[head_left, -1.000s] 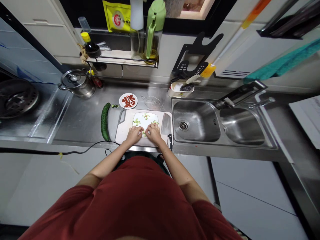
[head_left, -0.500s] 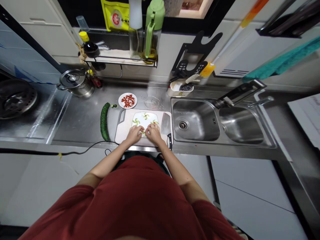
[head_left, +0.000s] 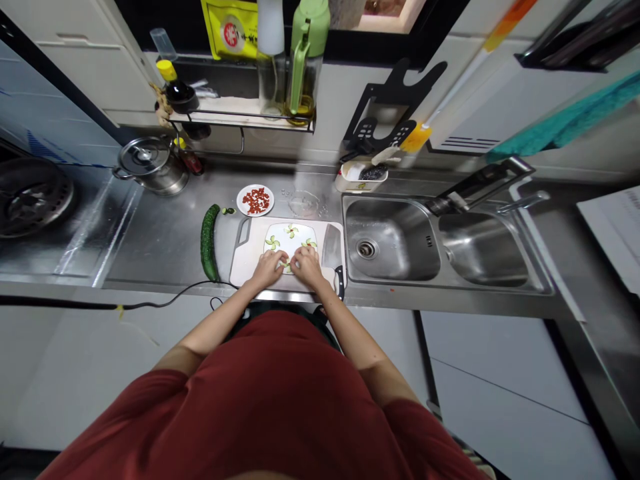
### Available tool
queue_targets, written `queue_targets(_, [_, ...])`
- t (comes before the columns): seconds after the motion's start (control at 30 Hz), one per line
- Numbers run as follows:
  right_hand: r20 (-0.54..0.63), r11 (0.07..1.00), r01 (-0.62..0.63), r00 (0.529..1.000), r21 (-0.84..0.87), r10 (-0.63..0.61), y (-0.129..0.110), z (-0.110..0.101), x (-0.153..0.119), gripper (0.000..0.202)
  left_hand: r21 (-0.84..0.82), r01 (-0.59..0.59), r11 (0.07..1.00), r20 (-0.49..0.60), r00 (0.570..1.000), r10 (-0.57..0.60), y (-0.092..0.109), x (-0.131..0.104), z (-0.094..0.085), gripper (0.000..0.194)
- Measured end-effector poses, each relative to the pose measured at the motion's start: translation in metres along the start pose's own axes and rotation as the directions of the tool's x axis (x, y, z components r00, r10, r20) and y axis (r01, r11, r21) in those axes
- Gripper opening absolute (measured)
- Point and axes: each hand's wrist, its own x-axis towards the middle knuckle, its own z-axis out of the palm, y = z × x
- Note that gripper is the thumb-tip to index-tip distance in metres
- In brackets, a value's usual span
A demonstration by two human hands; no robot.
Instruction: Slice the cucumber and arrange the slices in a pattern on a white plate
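Observation:
A white square plate lies on a cutting board, with several green slice arrangements near its edges. At the plate's near edge, my left hand and my right hand almost meet over the nearest green slices. The fingers of both are bent and pinched together; whatever lies between them is too small to make out. A cleaver rests on the board's right side, its black handle toward me. Behind the board is a small round plate of red pieces. To the left lies a whole cucumber.
A double sink with a faucet is to the right. At the back left stand a lidded pot and a small bottle. Bottles fill the wall shelf. A black cable crosses the counter's front edge.

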Motion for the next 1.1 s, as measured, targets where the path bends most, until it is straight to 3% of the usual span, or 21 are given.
queue_targets(0.8, [-0.020,1.000,0.016,1.000,-0.014,-0.016,-0.0032,0.0047,0.0011,0.017,0.026,0.028,0.999,0.002,1.000,-0.028,0.0004,0.0006,0.0015,0.031])
queue_targets(1.1, [-0.010,0.999,0.033,0.999,-0.015,-0.034,0.0002,0.0075,0.0007,0.017,-0.001,-0.058,0.998,-0.012,0.998,0.058,0.0004,-0.0025,0.0009,0.038])
